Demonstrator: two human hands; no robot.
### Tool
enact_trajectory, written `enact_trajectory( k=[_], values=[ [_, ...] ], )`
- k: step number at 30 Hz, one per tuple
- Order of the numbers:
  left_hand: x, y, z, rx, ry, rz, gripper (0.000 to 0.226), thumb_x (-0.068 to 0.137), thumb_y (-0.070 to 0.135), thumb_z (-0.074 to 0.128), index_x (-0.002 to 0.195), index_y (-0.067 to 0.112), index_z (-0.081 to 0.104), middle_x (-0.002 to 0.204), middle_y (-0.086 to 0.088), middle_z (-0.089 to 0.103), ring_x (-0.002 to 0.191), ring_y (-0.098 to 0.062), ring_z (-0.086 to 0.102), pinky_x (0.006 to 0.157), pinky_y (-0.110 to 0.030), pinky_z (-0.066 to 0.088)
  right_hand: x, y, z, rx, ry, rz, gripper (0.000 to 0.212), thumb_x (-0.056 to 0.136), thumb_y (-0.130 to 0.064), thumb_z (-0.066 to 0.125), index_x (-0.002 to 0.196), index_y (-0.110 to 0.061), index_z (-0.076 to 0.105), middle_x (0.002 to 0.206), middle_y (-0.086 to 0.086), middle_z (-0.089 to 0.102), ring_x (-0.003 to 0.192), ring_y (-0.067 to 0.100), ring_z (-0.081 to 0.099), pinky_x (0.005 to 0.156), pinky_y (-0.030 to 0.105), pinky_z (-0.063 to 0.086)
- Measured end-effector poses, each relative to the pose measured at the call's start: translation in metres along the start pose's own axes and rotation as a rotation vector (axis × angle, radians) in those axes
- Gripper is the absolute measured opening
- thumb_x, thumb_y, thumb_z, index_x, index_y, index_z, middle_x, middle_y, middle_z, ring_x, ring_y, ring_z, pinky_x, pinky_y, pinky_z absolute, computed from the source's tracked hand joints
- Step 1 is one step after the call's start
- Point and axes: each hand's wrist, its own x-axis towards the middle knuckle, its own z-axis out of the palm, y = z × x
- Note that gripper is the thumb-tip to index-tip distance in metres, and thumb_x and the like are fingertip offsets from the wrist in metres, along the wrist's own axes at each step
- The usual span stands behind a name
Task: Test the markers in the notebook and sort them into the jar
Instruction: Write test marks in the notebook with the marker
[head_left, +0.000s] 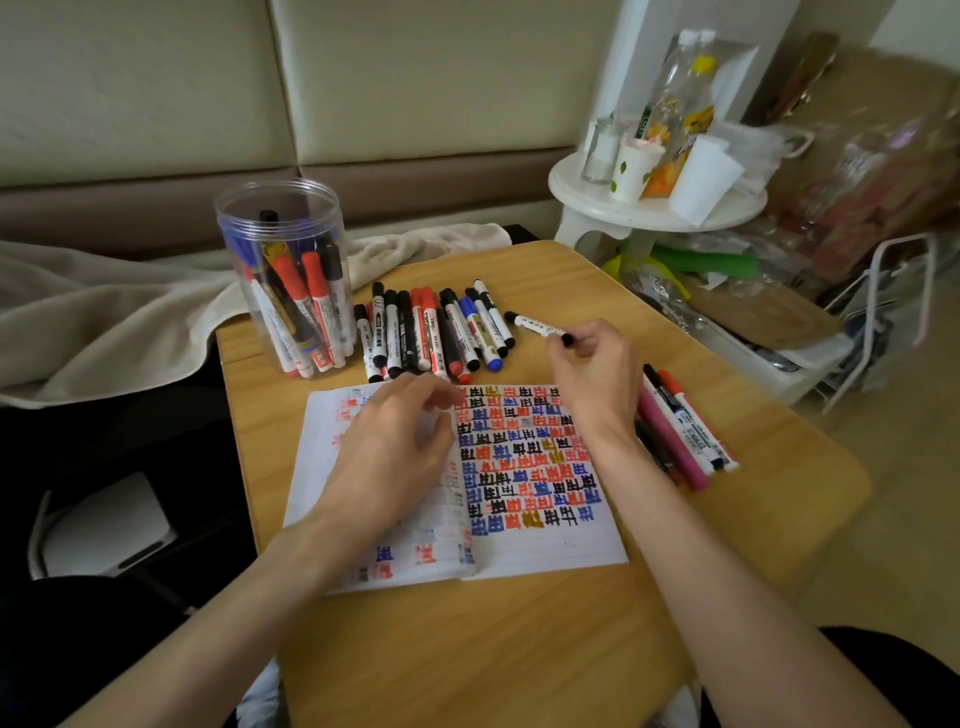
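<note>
While the jar (283, 270), upper left on the table (467, 649), stands part-filled, an untested row (431, 332) lies just right of it. Left hand (389, 457) rests, fingers relaxed, on the notebook (545, 545), presumably pinning it. Right hand (592, 374) fingers pinch a black marker (537, 326) by its end, just beyond the page. Separate pile (685, 431) far right, probably duds.

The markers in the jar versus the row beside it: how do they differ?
The jar's markers stand leaning inside the clear jar; the row of markers lies flat on the table. The jar's markers crisscross; the row lies side by side. Both mix red, blue and black.
</note>
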Motion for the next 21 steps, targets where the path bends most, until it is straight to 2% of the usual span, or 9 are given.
enact_trajectory(
  k=[3, 5, 8, 11, 16, 21],
  values=[
    [0.001, 0.005, 0.008, 0.068, 0.011, 0.036, 0.02, 0.098, 0.018, 0.063, 0.116, 0.025, 0.067, 0.117, 0.012, 0.06, 0.115, -0.007, 0.05, 0.093, -0.021, 0.04, -0.017, -0.003, -0.033, 0.393, 0.042, 0.172, 0.013, 0.092, -0.026, 0.08, 0.102, -0.021, 0.073, 0.094, -0.011, 0.076, 0.087, 0.0, 0.072, 0.082, 0.023, 0.06],
    [0.002, 0.011, 0.012, 0.06, 0.007, 0.058, 0.022, 0.098, 0.018, 0.064, 0.12, 0.023, 0.066, 0.121, 0.009, 0.061, 0.118, -0.009, 0.05, 0.097, -0.026, 0.044, -0.029, -0.003, -0.052, 0.534, 0.063, 0.267, 0.018, 0.092, -0.026, 0.079, 0.107, -0.017, 0.075, 0.098, -0.007, 0.078, 0.091, 0.001, 0.074, 0.087, 0.025, 0.061],
    [0.001, 0.02, 0.018, 0.018, -0.035, 0.084, 0.037, 0.099, 0.029, 0.062, 0.136, 0.026, 0.058, 0.135, 0.004, 0.059, 0.128, -0.013, 0.05, 0.107, -0.041, 0.048, -0.046, -0.004, -0.076, 0.619, 0.039, 0.351, 0.019, 0.092, -0.028, 0.08, 0.107, -0.017, 0.077, 0.098, -0.001, 0.08, 0.093, 0.011, 0.076, 0.086, 0.029, 0.062],
    [-0.002, 0.029, 0.021, 0.023, -0.094, 0.149, 0.054, 0.097, 0.044, 0.061, 0.148, 0.032, 0.048, 0.147, 0.002, 0.052, 0.14, -0.017, 0.043, 0.115, -0.041, 0.04, -0.062, -0.006, -0.093, 0.72, -0.035, 0.407, 0.018, 0.091, -0.028, 0.08, 0.104, -0.015, 0.077, 0.095, 0.002, 0.081, 0.088, 0.012, 0.076, 0.079, 0.024, 0.06],
    [-0.007, 0.037, 0.025, 0.038, -0.061, 0.224, 0.052, 0.094, 0.044, 0.063, 0.141, 0.026, 0.053, 0.136, 0.003, 0.05, 0.125, -0.018, 0.051, 0.1, -0.041, 0.052, -0.082, -0.002, -0.109, 0.812, -0.09, 0.46, 0.025, 0.091, -0.029, 0.081, 0.106, -0.009, 0.078, 0.094, 0.007, 0.079, 0.087, 0.016, 0.072, 0.089, 0.033, 0.058],
    [-0.008, 0.038, 0.026, 0.051, -0.037, 0.282, 0.028, 0.098, 0.032, 0.062, 0.124, 0.02, 0.058, 0.124, 0.004, 0.05, 0.105, -0.016, 0.059, 0.079, -0.043, 0.058, -0.093, 0.002, -0.115, 0.858, -0.14, 0.506, 0.026, 0.09, -0.028, 0.08, 0.107, -0.008, 0.078, 0.099, 0.014, 0.079, 0.09, 0.021, 0.074, 0.09, 0.035, 0.057]
  ],
)
